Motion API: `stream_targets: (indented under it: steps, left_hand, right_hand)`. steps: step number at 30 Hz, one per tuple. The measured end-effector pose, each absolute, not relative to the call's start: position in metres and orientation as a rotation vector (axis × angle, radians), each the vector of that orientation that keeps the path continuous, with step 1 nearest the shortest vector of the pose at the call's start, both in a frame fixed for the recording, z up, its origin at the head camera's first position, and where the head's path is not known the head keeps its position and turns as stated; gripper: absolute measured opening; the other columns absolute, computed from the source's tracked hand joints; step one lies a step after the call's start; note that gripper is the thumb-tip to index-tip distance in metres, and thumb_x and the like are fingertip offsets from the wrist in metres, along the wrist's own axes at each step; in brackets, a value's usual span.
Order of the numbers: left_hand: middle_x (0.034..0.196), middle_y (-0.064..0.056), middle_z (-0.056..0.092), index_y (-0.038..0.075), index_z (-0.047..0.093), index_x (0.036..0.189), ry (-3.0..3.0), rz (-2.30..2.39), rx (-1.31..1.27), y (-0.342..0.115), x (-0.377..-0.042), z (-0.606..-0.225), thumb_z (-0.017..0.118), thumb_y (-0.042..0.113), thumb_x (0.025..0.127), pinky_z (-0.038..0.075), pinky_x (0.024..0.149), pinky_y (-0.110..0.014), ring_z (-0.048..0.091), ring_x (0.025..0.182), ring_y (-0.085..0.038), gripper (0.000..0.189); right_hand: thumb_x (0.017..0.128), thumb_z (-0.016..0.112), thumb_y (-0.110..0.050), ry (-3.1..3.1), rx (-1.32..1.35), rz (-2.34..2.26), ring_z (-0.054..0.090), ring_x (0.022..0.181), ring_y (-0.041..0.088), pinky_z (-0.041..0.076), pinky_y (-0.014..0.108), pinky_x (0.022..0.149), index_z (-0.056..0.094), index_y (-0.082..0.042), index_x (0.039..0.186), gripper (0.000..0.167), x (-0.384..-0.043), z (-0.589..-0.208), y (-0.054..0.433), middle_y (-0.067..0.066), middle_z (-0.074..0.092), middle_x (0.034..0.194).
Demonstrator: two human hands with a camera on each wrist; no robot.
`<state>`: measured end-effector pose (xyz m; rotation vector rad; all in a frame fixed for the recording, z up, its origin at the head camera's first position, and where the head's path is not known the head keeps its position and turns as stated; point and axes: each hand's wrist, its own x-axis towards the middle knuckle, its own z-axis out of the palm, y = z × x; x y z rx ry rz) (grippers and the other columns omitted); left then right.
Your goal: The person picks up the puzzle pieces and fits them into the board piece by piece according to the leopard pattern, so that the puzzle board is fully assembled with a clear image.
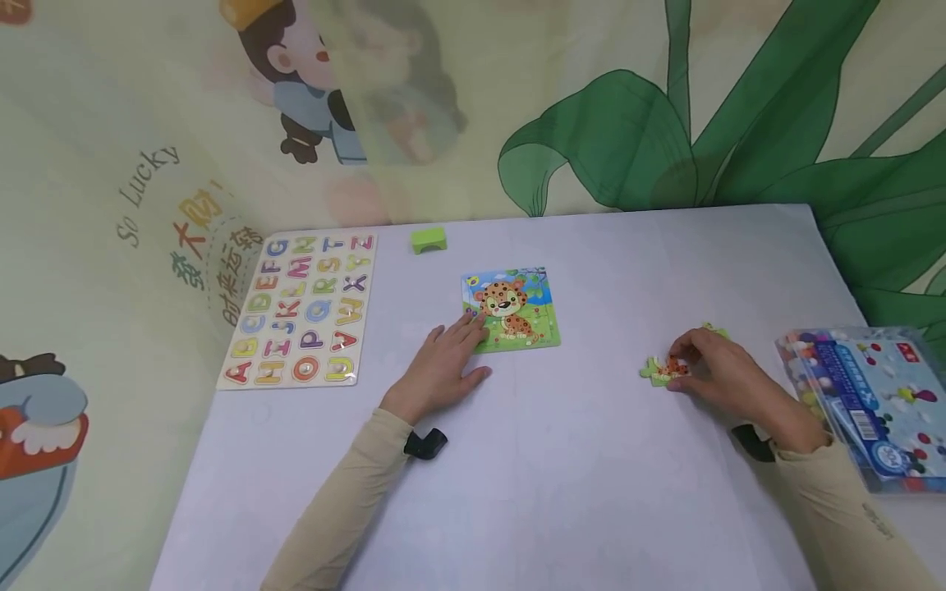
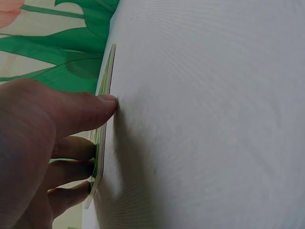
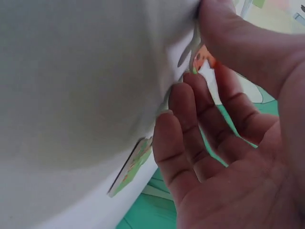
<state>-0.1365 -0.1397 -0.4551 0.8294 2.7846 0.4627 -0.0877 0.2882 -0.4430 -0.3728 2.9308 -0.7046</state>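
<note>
A square leopard jigsaw puzzle (image 1: pixel 528 316) with a green and blue background lies mid-table. My left hand (image 1: pixel 443 369) rests its outstretched fingers on the puzzle's lower left part, thumb apart from them near the bottom edge. The left wrist view shows the thin board (image 2: pixel 101 143) edge-on beside the fingers. Further right, my right hand (image 1: pixel 724 373) pinches a green and orange spotted puzzle piece (image 1: pixel 658 372) between thumb and forefinger, low over the table. Another puzzle piece (image 3: pixel 129 167) lies beyond that hand's other fingers, mostly hidden behind the hand in the head view.
An alphabet board (image 1: pixel 362 328) with coloured letters lies at the left. A small green arch-shaped block (image 1: pixel 429 240) sits near the back edge. At the right edge stands a clear plastic box (image 1: pixel 879 402) with a blue-printed label. A printed curtain (image 1: pixel 473 180) hangs behind the table.
</note>
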Motion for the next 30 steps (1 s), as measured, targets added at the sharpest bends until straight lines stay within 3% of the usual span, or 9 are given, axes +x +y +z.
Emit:
stream_targets:
  steps: [4, 11, 19, 25, 30]
  left_hand:
    - [0.175, -0.008, 0.03, 0.008, 0.048, 0.158, 2.797, 0.454, 0.83, -0.141, -0.135, -0.456, 0.065, 0.04, 0.105, 0.025, 0.129, -0.061, 0.023, 0.164, -0.028, 0.064]
    - [0.175, -0.008, 0.031, 0.008, 0.049, 0.157, 2.804, 0.473, 0.828, -0.141, -0.135, -0.458, 0.066, 0.039, 0.105, 0.025, 0.129, -0.063, 0.023, 0.164, -0.028, 0.063]
    - [0.175, -0.008, 0.031, 0.009, 0.048, 0.157, 2.806, 0.445, 0.819, -0.14, -0.133, -0.458, 0.065, 0.041, 0.105, 0.025, 0.129, -0.062, 0.023, 0.164, -0.028, 0.062]
    - [0.175, -0.008, 0.031, 0.009, 0.048, 0.157, 2.82, 0.444, 0.836, -0.138, -0.134, -0.459, 0.065, 0.041, 0.105, 0.026, 0.129, -0.062, 0.024, 0.164, -0.028, 0.064]
    - [0.175, -0.008, 0.03, 0.009, 0.048, 0.157, 2.821, 0.438, 0.842, -0.137, -0.134, -0.459, 0.065, 0.043, 0.105, 0.026, 0.128, -0.063, 0.023, 0.164, -0.029, 0.064]
  right_hand:
    - [0.081, 0.092, -0.007, 2.902, -0.428, -0.755, 0.065, 0.092, 0.023, 0.054, 0.029, 0.076, 0.065, -0.002, 0.112, 0.042, -0.09, -0.444, 0.284, 0.009, 0.071, 0.103]
    - [0.078, 0.092, -0.003, 2.96, -0.602, -0.793, 0.063, 0.09, 0.014, 0.053, 0.022, 0.075, 0.07, -0.003, 0.115, 0.043, -0.091, -0.449, 0.279, 0.005, 0.073, 0.105]
    - [0.09, 0.084, -0.007, 3.016, -0.722, -0.709, 0.069, 0.1, 0.026, 0.057, 0.038, 0.08, 0.069, -0.001, 0.124, 0.038, -0.101, -0.451, 0.267, 0.012, 0.071, 0.113]
    - [0.096, 0.076, -0.003, 2.947, -0.661, -0.788, 0.067, 0.097, 0.028, 0.057, 0.041, 0.079, 0.064, 0.004, 0.132, 0.038, -0.118, -0.447, 0.247, 0.02, 0.068, 0.116]
    - [0.1, 0.073, -0.006, 2.839, -0.627, -0.857, 0.066, 0.101, 0.029, 0.057, 0.046, 0.086, 0.064, 0.004, 0.133, 0.036, -0.137, -0.444, 0.217, 0.019, 0.068, 0.119]
